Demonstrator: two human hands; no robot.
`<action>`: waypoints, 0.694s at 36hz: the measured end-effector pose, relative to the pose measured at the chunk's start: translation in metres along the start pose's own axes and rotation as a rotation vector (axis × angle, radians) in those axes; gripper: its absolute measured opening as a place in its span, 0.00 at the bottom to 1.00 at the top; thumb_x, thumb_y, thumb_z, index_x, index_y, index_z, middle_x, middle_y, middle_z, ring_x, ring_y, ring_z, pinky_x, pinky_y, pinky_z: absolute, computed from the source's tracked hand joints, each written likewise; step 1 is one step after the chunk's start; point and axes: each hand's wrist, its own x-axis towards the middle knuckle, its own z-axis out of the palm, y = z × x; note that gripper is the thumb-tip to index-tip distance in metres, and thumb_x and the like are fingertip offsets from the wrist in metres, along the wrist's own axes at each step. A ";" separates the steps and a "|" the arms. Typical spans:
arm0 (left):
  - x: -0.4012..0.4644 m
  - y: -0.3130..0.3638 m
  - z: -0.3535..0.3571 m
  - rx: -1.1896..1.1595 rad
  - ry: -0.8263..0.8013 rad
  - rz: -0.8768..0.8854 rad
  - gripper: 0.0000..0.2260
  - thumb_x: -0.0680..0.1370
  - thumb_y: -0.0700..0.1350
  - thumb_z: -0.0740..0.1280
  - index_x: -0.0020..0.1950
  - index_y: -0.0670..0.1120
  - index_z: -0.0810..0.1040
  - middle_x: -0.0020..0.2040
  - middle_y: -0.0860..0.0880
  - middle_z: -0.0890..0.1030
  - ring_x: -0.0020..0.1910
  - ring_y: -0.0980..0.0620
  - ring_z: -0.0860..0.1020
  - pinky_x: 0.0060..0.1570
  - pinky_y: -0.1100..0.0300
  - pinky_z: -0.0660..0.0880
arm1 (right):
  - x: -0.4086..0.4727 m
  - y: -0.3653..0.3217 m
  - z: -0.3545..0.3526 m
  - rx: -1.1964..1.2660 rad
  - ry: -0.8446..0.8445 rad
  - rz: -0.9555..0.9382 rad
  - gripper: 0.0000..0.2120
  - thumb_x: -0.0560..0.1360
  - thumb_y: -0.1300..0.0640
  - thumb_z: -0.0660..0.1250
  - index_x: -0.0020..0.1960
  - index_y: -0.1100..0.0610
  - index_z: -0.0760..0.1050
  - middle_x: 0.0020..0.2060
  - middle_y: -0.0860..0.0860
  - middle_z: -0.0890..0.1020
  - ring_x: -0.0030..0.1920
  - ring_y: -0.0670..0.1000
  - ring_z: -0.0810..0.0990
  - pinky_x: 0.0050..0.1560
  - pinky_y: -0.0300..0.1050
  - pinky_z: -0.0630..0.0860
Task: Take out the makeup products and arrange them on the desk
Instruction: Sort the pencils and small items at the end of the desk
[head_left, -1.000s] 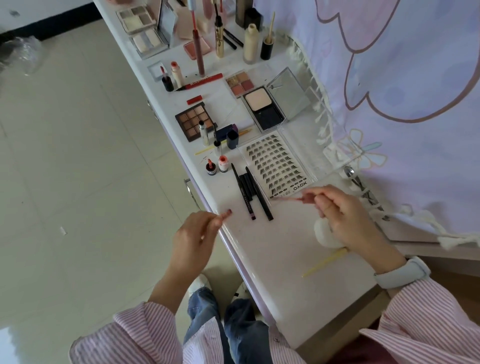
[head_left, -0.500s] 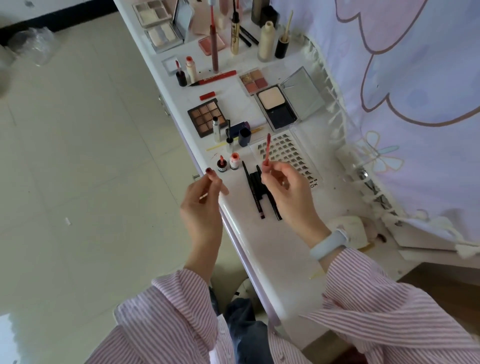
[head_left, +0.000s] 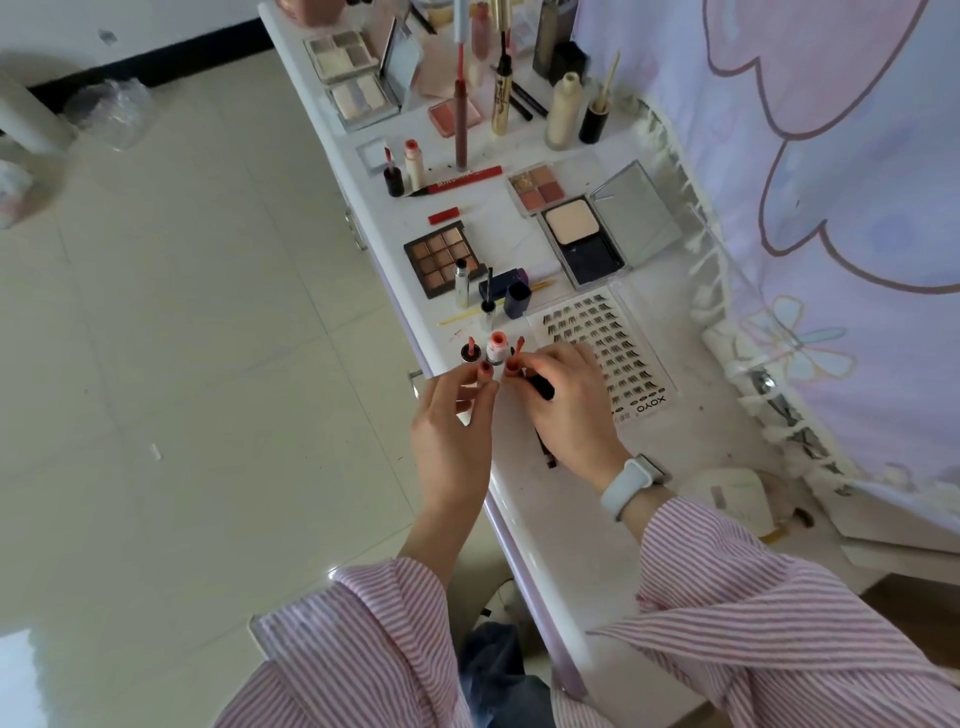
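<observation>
Looking down from my head camera, I see a long white surface (head_left: 582, 525) running away from me, pale tiled floor (head_left: 197, 322) along its left edge and a lilac cartoon-print curtain (head_left: 831, 156) along its right. As landmark I take the clear sheet of false lashes (head_left: 597, 343): beyond it lies an open powder compact (head_left: 597, 234) with its mirror lid raised, and to the far left of the lashes sits a brown nine-pan eyeshadow palette (head_left: 441, 254). Just left of the lashes two small lip-gloss pots (head_left: 483, 351) stand upright side by side near the surface's left edge. My right hand (head_left: 566, 410) rests over the near left corner of the lashes, its grip clamped on a lip-gloss wand (head_left: 516, 356); the wand's long axis runs roughly away from me, its reddish tip pointing toward the far end of the surface, just right of the two pots. Dark pencils (head_left: 545, 447) show partly from under that hand, lying lengthwise along the surface, and a pale wristband (head_left: 631, 480) circles the wrist. My left hand (head_left: 452, 426) hovers at the surface's edge, just nearer than the pots, fingers curled with thumb and forefinger pinched together; something small and pale seems held there, but I cannot tell what. Nearer than the lashes and to their right, by the curtain's fringe, lies a white pouch (head_left: 737, 493).
</observation>
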 end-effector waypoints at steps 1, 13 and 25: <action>0.000 -0.001 0.000 0.005 -0.006 0.002 0.07 0.75 0.39 0.69 0.52 0.44 0.80 0.45 0.53 0.78 0.42 0.58 0.78 0.44 0.70 0.74 | -0.001 0.001 0.001 -0.011 -0.001 0.000 0.14 0.72 0.51 0.63 0.49 0.58 0.81 0.37 0.52 0.79 0.41 0.53 0.72 0.44 0.40 0.67; -0.003 -0.017 0.004 0.158 0.017 0.086 0.06 0.74 0.42 0.70 0.51 0.44 0.80 0.46 0.56 0.78 0.47 0.57 0.69 0.46 0.66 0.68 | -0.004 0.005 0.005 -0.065 0.023 0.011 0.09 0.68 0.56 0.71 0.46 0.58 0.81 0.39 0.54 0.78 0.42 0.55 0.74 0.42 0.48 0.72; -0.003 -0.021 0.003 0.216 0.001 0.052 0.11 0.74 0.44 0.70 0.55 0.43 0.79 0.50 0.50 0.80 0.54 0.48 0.74 0.54 0.59 0.65 | -0.006 0.004 0.001 -0.063 -0.005 0.012 0.15 0.72 0.48 0.63 0.49 0.58 0.78 0.41 0.52 0.80 0.43 0.55 0.75 0.44 0.50 0.74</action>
